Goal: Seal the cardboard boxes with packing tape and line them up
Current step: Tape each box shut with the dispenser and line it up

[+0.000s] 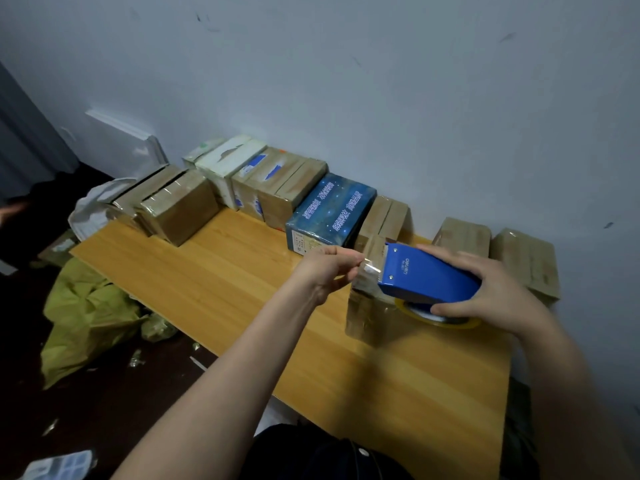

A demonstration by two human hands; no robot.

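Left hand (329, 268) pinches tape end (370, 270); right hand (491, 292) grips dispenser (426, 275) over box (367, 313); box row (277, 181) behind.

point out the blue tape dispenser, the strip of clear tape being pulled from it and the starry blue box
blue tape dispenser (429, 278), head view, on its blue top cover
clear tape strip (371, 270), head view, mid-strip between fingers and dispenser
starry blue box (332, 206), head view, on its top face

Both bare forearms reach forward from the lower frame, hands near each other. The left hand (327, 268) has curled fingers, thumb and forefinger pinching the tape end (370, 268). The right hand (498, 289) grips the rear of the tape dispenser (429, 277), fingers over the top and thumb on its near side.
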